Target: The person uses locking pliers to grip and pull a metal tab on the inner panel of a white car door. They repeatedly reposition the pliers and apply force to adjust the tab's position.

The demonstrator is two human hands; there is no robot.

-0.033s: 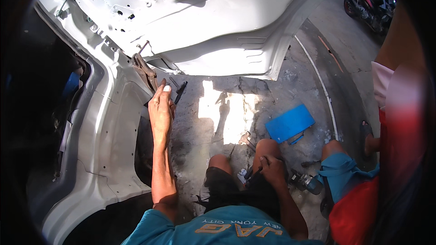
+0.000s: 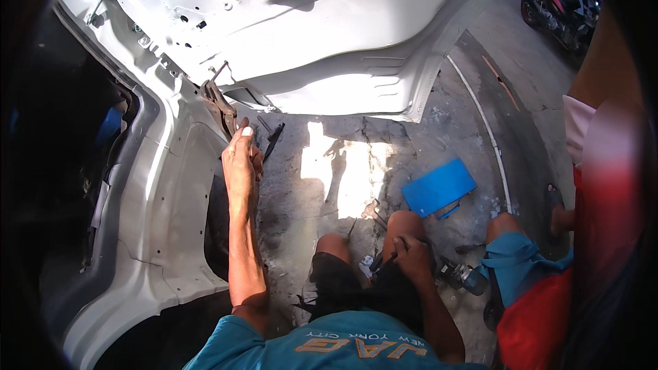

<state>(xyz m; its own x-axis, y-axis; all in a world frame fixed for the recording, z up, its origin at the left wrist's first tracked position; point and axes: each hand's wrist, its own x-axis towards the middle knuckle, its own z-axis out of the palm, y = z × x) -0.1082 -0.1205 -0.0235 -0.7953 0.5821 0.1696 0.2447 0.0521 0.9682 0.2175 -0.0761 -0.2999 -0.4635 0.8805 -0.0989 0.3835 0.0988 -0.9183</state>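
Note:
My left hand (image 2: 239, 157) reaches up beside the pale door sill, fingers closed at the lower end of rusty locking pliers (image 2: 221, 108). The pliers' upper end sits against the lower hinge-side corner of a white car door (image 2: 322, 89), near a thin rod (image 2: 218, 70). What the jaws bite on cannot be made out. On my right thigh rests my right hand (image 2: 412, 258), its fingers curled by a thin dark thing, partly hidden. Just beyond that knee is a hammer (image 2: 372, 210), its handle running back toward the leg.
A blue flat case (image 2: 439, 188) lies on the concrete to the right. A power tool (image 2: 462, 275) is beside my right leg, close to another person in blue shorts (image 2: 510, 260). Dark tools (image 2: 274, 138) lie under the door. A motorcycle (image 2: 558, 7) stands at far right.
The left hand has shifted very slightly at the pliers' end. Otherwise the scene looks the same.

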